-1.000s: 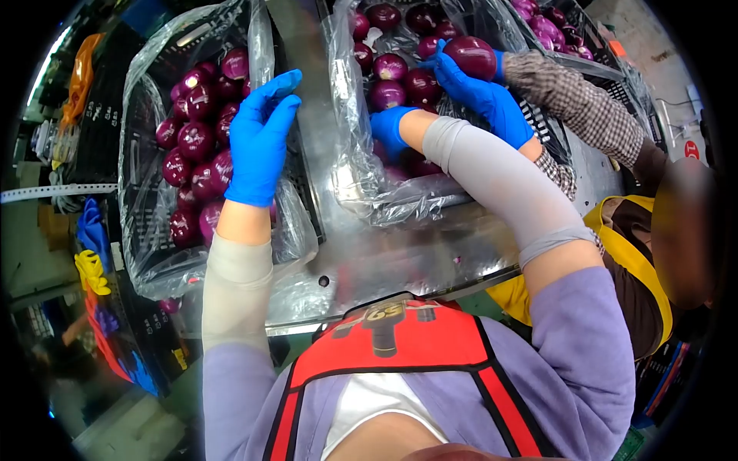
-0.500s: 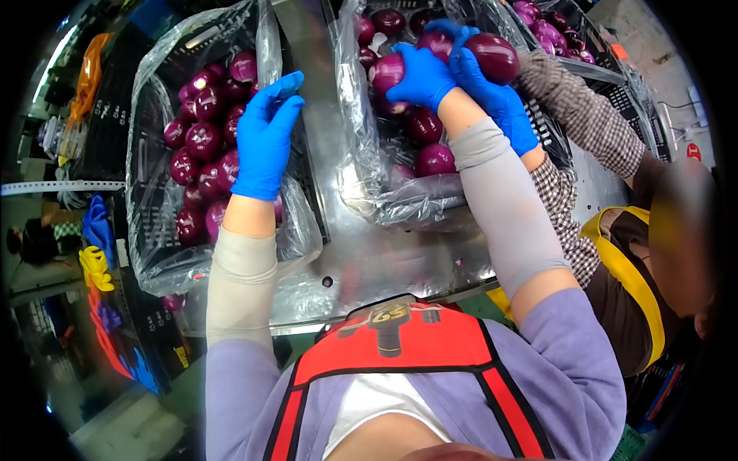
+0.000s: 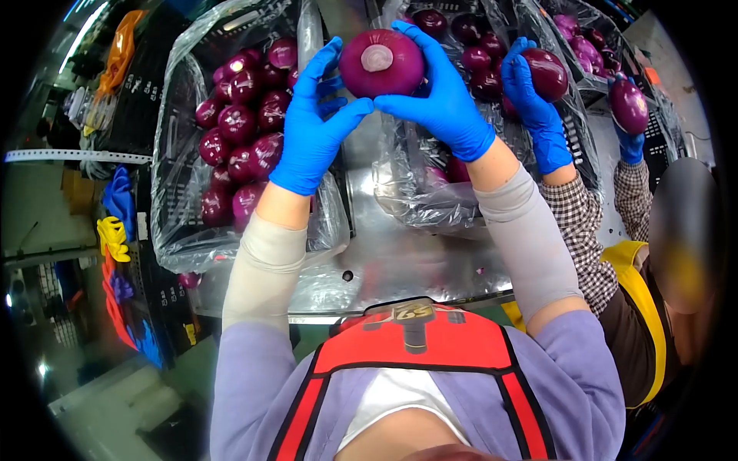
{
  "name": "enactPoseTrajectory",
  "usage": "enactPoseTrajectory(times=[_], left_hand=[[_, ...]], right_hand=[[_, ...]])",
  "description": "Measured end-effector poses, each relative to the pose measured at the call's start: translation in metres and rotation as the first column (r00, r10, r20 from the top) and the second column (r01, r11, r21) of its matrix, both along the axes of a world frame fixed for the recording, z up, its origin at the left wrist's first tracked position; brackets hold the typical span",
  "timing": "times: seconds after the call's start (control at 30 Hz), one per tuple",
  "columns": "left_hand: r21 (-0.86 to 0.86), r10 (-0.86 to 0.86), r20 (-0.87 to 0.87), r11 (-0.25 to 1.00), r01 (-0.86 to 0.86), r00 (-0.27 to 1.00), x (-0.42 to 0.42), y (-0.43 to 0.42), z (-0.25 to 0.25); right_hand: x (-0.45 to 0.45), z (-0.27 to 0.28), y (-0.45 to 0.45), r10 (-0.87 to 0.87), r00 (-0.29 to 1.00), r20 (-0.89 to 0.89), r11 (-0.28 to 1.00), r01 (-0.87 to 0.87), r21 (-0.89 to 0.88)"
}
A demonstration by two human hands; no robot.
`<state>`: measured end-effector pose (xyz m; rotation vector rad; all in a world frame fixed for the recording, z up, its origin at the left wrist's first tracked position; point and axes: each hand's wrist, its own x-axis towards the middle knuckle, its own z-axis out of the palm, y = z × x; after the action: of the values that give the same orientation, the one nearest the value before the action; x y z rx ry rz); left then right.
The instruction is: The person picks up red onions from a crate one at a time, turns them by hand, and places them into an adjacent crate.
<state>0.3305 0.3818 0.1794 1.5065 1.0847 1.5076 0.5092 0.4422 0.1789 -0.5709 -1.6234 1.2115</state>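
Between my two blue-gloved hands is a large red onion [image 3: 400,67], its pale cut end facing me. My right hand [image 3: 442,104] grips its right side, fingers over the top and thumb below. On the other side my left hand [image 3: 314,127] curls around the onion's left edge, with its thumb tip underneath. Both hands are raised above the metal table, between two plastic-lined crates. In the left crate [image 3: 171,154] lies a heap of red onions [image 3: 237,123]. The right crate [image 3: 400,188] is partly covered by my right hand and forearm and also contains red onions.
A co-worker at right holds one red onion [image 3: 546,74] and another red onion [image 3: 630,106] in blue-gloved hands. A further lined crate [image 3: 607,81] with onions stands at the back right. Coloured gloves [image 3: 114,238] hang on the left. The metal table [image 3: 361,265] extends under the crates.
My right hand has come up out of the right crate with a red onion. My left hand, open near the left crate before, has moved right to meet it. The co-worker's hands have moved right.
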Motion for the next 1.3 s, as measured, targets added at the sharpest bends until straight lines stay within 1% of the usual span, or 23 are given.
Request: enactPoseTrajectory(times=[0.03, 0.1, 0.23, 0.3, 0.33, 0.37, 0.4, 0.43, 0.5, 0.53, 0.57, 0.6, 0.63, 0.67, 0.73, 0.8, 0.83, 0.9, 0.97, 1.03, 1.17, 1.23, 1.3], left_hand=[[-0.003, 0.002, 0.000, 1.000, -0.002, 1.000, 0.001, -0.001, 0.001], [0.037, -0.058, 0.105, 0.998, 0.054, 0.993, 0.002, -0.003, 0.003], [0.028, -0.061, 0.067, 0.998, 0.059, 0.996, 0.001, -0.004, 0.004], [0.029, -0.071, 0.085, 0.997, 0.069, 0.994, 0.001, -0.004, 0.004], [0.028, -0.072, 0.085, 0.997, 0.070, 0.994, 0.002, -0.004, 0.004], [-0.012, -0.045, 0.110, 0.999, 0.047, 0.993, 0.005, -0.005, 0.005], [-0.052, -0.018, 0.134, 0.998, 0.025, 0.991, 0.006, -0.005, 0.005], [-0.053, -0.020, 0.134, 0.998, 0.027, 0.991, 0.004, -0.003, 0.002], [-0.138, 0.035, 0.116, 0.990, -0.019, 0.993, 0.000, 0.001, -0.006], [-0.246, -0.012, 0.346, 0.964, 0.104, 0.938, 0.001, -0.002, -0.001], [-0.337, 0.003, 0.506, 0.921, 0.195, 0.862, -0.003, -0.003, 0.000], [-0.406, 0.043, 0.645, 0.865, 0.295, 0.763, -0.007, -0.004, 0.002], [-0.387, 0.037, 0.676, 0.868, 0.312, 0.736, -0.004, -0.005, 0.004], [-0.386, 0.035, 0.673, 0.868, 0.311, 0.738, -0.005, -0.005, 0.003], [-0.299, -0.026, 0.821, 0.831, 0.468, 0.571, -0.004, -0.003, -0.001], [-0.290, -0.038, 0.839, 0.814, 0.504, 0.543, -0.002, -0.004, -0.002], [-0.284, -0.042, 0.854, 0.798, 0.532, 0.519, -0.002, -0.005, -0.002], [-0.280, -0.045, 0.867, 0.780, 0.560, 0.497, -0.003, -0.005, -0.003], [-0.276, -0.004, 0.902, 0.765, 0.582, 0.432, -0.003, -0.005, -0.006], [-0.269, -0.006, 0.908, 0.757, 0.595, 0.419, -0.004, -0.004, -0.008], [-0.259, -0.018, 0.916, 0.736, 0.625, 0.401, -0.003, -0.003, -0.009], [-0.240, -0.042, 0.917, 0.736, 0.633, 0.396, 0.000, -0.004, -0.006], [-0.220, -0.065, 0.918, 0.736, 0.640, 0.391, 0.000, -0.004, -0.004]], right_hand=[[-0.002, 0.000, -0.003, 0.002, 1.000, 0.000, 1.000, -0.002, -0.003], [-0.004, 0.001, -0.008, 0.049, 0.998, -0.049, 0.998, -0.050, -0.025], [-0.003, 0.003, -0.009, 0.060, 0.996, -0.059, 0.996, -0.064, -0.066], [-0.004, -0.002, -0.006, 0.006, 1.000, -0.026, 0.998, -0.004, 0.056], [-0.004, -0.002, -0.006, 0.004, 1.000, -0.027, 0.998, -0.003, 0.055], [-0.005, -0.002, -0.006, -0.118, 0.990, 0.074, 0.962, 0.096, 0.254], [-0.007, -0.002, -0.005, -0.256, 0.955, 0.147, 0.876, 0.165, 0.453], [-0.009, 0.003, -0.011, -0.418, 0.868, 0.268, 0.782, 0.193, 0.593], [-0.015, 0.004, -0.019, -0.415, 0.865, 0.283, 0.773, 0.171, 0.610], [-0.016, 0.006, -0.019, -0.407, 0.864, 0.296, 0.762, 0.143, 0.631], [-0.014, 0.008, -0.015, -0.344, 0.909, 0.235, 0.786, 0.143, 0.601], [-0.015, 0.007, -0.014, -0.344, 0.910, 0.230, 0.786, 0.146, 0.601], [-0.016, 0.003, -0.014, -0.218, 0.970, 0.109, 0.882, 0.148, 0.447], [-0.016, 0.001, -0.014, -0.107, 0.994, -0.035, 0.952, 0.113, 0.286], [-0.013, 0.005, -0.015, -0.123, 0.992, -0.034, 0.959, 0.128, 0.252], [-0.011, 0.002, -0.013, -0.072, 0.994, -0.084, 0.985, 0.084, 0.150], [-0.013, 0.006, -0.018, -0.037, 0.975, -0.217, 0.999, 0.035, -0.014], [-0.013, 0.003, -0.015, -0.038, 0.975, -0.220, 0.998, 0.029, -0.048], [-0.012, 0.001, -0.014, -0.043, 0.974, -0.222, 0.996, 0.026, -0.082], [-0.013, 0.001, -0.015, -0.106, 0.975, -0.195, 0.993, 0.112, 0.021], [-0.011, 0.001, -0.012, -0.129, 0.964, -0.232, 0.986, 0.150, 0.074], [-0.011, 0.005, -0.014, -0.150, 0.960, -0.236, 0.988, 0.153, -0.005], [-0.009, 0.005, -0.013, -0.181, 0.953, -0.242, 0.983, 0.177, -0.040]])
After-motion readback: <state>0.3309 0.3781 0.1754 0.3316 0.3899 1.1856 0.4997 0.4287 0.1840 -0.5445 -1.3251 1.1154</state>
